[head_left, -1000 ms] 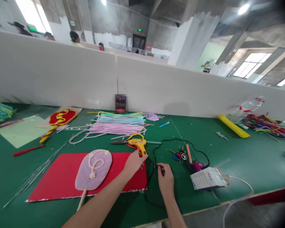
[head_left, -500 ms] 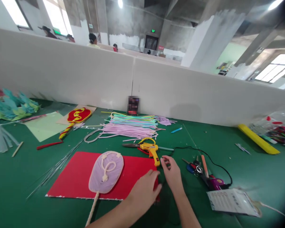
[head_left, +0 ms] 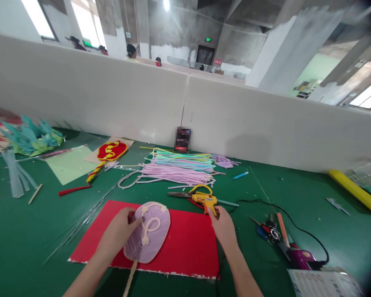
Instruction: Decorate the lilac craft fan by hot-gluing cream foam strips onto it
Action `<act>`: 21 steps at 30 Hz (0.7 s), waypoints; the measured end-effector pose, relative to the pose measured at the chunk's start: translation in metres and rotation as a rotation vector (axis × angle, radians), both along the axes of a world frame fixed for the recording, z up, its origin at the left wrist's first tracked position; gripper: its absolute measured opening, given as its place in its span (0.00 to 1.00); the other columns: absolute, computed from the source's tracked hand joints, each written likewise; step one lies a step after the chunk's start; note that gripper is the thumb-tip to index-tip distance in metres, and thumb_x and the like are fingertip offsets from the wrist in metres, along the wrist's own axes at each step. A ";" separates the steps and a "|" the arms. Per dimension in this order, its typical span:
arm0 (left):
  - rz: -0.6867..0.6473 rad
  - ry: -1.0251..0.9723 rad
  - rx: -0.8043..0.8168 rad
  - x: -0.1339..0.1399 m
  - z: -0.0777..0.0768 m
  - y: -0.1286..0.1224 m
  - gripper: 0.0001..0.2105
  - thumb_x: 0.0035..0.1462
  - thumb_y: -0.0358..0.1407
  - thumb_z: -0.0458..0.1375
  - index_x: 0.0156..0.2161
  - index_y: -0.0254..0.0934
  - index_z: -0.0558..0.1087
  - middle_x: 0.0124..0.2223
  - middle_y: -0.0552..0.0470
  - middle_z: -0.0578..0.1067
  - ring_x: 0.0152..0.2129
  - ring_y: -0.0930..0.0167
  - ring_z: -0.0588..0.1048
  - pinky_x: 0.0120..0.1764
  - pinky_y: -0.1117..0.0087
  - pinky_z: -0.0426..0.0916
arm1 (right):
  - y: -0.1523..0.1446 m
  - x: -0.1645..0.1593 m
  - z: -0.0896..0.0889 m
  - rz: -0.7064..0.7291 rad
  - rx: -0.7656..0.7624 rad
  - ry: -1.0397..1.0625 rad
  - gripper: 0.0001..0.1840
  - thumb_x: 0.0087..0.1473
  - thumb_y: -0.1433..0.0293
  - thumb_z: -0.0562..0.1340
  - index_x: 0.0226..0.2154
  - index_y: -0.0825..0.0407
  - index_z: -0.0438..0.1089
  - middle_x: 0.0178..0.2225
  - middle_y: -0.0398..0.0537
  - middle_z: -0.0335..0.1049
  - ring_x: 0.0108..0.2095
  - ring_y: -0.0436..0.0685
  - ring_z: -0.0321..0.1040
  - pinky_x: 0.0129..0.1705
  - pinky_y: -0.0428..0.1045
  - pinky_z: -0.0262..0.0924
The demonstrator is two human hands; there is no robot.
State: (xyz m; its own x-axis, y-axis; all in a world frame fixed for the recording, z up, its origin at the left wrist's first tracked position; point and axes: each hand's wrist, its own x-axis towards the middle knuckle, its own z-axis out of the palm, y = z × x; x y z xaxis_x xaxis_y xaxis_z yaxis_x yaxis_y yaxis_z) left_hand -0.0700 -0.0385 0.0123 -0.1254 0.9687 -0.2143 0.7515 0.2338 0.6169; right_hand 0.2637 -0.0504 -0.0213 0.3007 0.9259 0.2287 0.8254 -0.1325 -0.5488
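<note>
Fan (head_left: 156, 243) lies over the left half of the red board (head_left: 188, 247), face up: a rounded lilac oval with a finely ribbed surface and a pale cream edging. On its face we note a cream loop (head_left: 159, 223), its strand crossing itself, with a small cream blossom at the upper right, another at the upper left and a third at the loop's foot. Pale handle (head_left: 130, 278), twisted like rope, runs down past the board's near edge. Left hand (head_left: 119, 233) is at the fan's upper left side, thumb over the face, other fingers bent; whether it has closed on the rim we cannot tell. Right hand (head_left: 225, 231) holds the yellow glue gun (head_left: 208, 201) low on its grip, at the board's upper right corner. Scissors (head_left: 177, 194) lie beside the gun, blades leftward. Beyond, we see lilac and aqua stems (head_left: 176, 173), bundled crosswise; farther left, a red fan (head_left: 111, 151) with yellow trim.
</note>
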 end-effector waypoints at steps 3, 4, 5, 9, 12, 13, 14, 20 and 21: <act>0.044 -0.230 0.016 0.007 -0.004 0.006 0.12 0.42 0.42 0.56 0.31 0.37 0.67 0.31 0.48 0.73 0.30 0.62 0.72 0.32 0.67 0.63 | -0.003 0.013 -0.002 -0.066 0.013 -0.003 0.26 0.57 0.50 0.47 0.35 0.54 0.67 0.32 0.54 0.71 0.34 0.59 0.68 0.34 0.50 0.60; 0.054 -0.302 0.020 0.009 -0.003 0.008 0.13 0.40 0.43 0.57 0.30 0.37 0.66 0.31 0.49 0.73 0.31 0.62 0.72 0.33 0.67 0.63 | -0.005 0.018 -0.003 -0.095 0.021 -0.007 0.28 0.57 0.50 0.45 0.35 0.55 0.67 0.33 0.55 0.70 0.34 0.60 0.68 0.34 0.51 0.59; 0.057 -0.362 0.019 0.011 -0.002 0.010 0.14 0.40 0.44 0.57 0.30 0.37 0.66 0.31 0.49 0.73 0.31 0.62 0.72 0.33 0.67 0.63 | -0.006 0.023 -0.003 -0.122 0.028 -0.011 0.29 0.57 0.49 0.44 0.35 0.55 0.67 0.32 0.56 0.70 0.33 0.61 0.67 0.34 0.52 0.59; 0.058 -0.549 -0.030 0.020 0.005 0.013 0.19 0.44 0.49 0.56 0.35 0.35 0.65 0.28 0.52 0.72 0.26 0.66 0.72 0.27 0.71 0.64 | -0.009 0.029 0.008 -0.230 0.071 -0.055 0.35 0.54 0.45 0.44 0.36 0.59 0.68 0.36 0.65 0.67 0.37 0.66 0.64 0.38 0.57 0.57; 0.158 -0.856 -0.019 0.033 0.009 0.016 0.21 0.42 0.48 0.61 0.37 0.35 0.65 0.25 0.56 0.71 0.22 0.71 0.70 0.24 0.75 0.61 | -0.008 0.006 0.024 -0.261 0.171 0.074 0.35 0.53 0.46 0.48 0.42 0.60 0.67 0.46 0.70 0.63 0.44 0.68 0.61 0.43 0.58 0.55; 0.200 -0.949 0.023 0.038 0.009 0.018 0.21 0.41 0.47 0.63 0.37 0.35 0.65 0.24 0.56 0.71 0.21 0.72 0.69 0.23 0.75 0.60 | -0.006 -0.007 0.029 -0.203 0.198 0.242 0.32 0.52 0.47 0.51 0.42 0.59 0.67 0.46 0.67 0.63 0.45 0.66 0.61 0.43 0.57 0.56; 0.219 -0.978 0.045 0.044 0.009 0.020 0.22 0.41 0.48 0.63 0.37 0.36 0.65 0.24 0.57 0.70 0.21 0.73 0.69 0.22 0.76 0.59 | -0.005 -0.022 0.033 -0.102 0.173 0.444 0.29 0.51 0.49 0.54 0.41 0.57 0.68 0.45 0.64 0.65 0.43 0.64 0.62 0.44 0.56 0.56; 0.243 -1.088 0.064 0.068 -0.001 0.023 0.22 0.41 0.47 0.63 0.37 0.35 0.65 0.27 0.56 0.72 0.23 0.72 0.71 0.25 0.74 0.64 | 0.012 -0.094 0.036 0.248 -0.052 0.790 0.23 0.52 0.52 0.56 0.37 0.53 0.72 0.31 0.47 0.73 0.33 0.56 0.67 0.34 0.48 0.62; 0.234 -1.103 0.063 0.070 -0.003 0.022 0.21 0.42 0.47 0.63 0.38 0.35 0.66 0.29 0.54 0.74 0.25 0.71 0.73 0.28 0.73 0.66 | 0.015 -0.100 0.033 0.248 -0.055 0.818 0.22 0.51 0.53 0.57 0.36 0.54 0.72 0.31 0.47 0.73 0.34 0.56 0.67 0.35 0.48 0.62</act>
State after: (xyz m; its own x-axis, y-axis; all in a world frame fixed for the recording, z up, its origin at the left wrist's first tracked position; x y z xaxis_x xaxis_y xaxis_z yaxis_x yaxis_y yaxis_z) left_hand 0.0002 -0.0166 0.0094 -0.0778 0.9591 -0.2723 -0.2693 0.2428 0.9319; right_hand 0.1640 -0.0357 0.0116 0.1390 0.9901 -0.0190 0.1810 -0.0443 -0.9825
